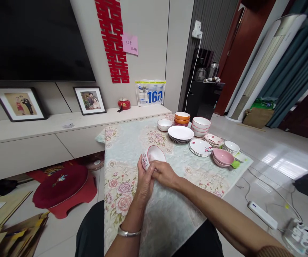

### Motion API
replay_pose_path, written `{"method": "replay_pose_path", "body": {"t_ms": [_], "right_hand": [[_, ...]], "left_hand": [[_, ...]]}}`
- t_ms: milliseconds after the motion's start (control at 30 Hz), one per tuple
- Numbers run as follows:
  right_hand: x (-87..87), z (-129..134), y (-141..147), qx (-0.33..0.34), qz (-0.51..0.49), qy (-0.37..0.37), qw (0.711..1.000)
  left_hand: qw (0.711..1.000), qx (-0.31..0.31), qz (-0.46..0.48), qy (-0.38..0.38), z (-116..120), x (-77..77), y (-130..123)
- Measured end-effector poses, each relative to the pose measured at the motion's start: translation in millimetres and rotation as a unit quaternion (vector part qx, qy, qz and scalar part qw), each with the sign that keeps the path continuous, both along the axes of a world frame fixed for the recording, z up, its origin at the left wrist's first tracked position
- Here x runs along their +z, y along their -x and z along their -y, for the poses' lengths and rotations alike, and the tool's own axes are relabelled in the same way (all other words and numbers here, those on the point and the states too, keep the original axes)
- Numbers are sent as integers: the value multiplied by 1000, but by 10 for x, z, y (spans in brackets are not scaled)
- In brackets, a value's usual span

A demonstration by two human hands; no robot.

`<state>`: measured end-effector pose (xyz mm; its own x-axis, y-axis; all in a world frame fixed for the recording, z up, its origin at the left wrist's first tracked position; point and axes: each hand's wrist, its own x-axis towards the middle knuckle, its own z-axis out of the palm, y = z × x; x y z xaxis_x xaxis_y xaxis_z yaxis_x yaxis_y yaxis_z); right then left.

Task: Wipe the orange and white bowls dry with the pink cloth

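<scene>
A small white bowl (157,153) with a red rim and a floral pattern outside is held tilted over the near part of the table, its inside partly showing. Cupped around its left side is my left hand (145,178), a silver bangle on the wrist. My right hand (165,173) closes on the near edge of the same bowl, its thumb close to the left one. The fingers hide the bowl's lower part. Beyond the hands stand a single white bowl (165,125) and a stack of white plates (181,133).
The floral tablecloth (128,142) covers the table. Toward its far right are orange bowls (182,116), red-rimmed white bowls (201,123), flowered plates (200,147), pink bowls (223,157) and small white bowls (231,146). A red stool (62,189) stands left; a power strip (262,215) lies right.
</scene>
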<state>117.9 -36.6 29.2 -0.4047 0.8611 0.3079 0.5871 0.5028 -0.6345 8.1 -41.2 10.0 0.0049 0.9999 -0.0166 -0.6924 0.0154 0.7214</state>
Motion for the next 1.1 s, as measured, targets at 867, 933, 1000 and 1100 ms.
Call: {"method": "replay_pose_path", "body": {"t_ms": [867, 933, 1000, 1100], "right_hand": [[41, -20, -215, 128, 177, -89, 972], [96, -33, -281, 120, 249, -109, 955], [140, -23, -255, 100, 268, -104, 953], [160, 23, -89, 44, 177, -48, 982]], "left_hand": [[999, -9, 26, 33, -7, -14, 45], [999, -21, 30, 29, -6, -12, 45], [999, -19, 27, 16, 5, 6, 34], [1000, -8, 19, -1, 29, 44, 6]]}}
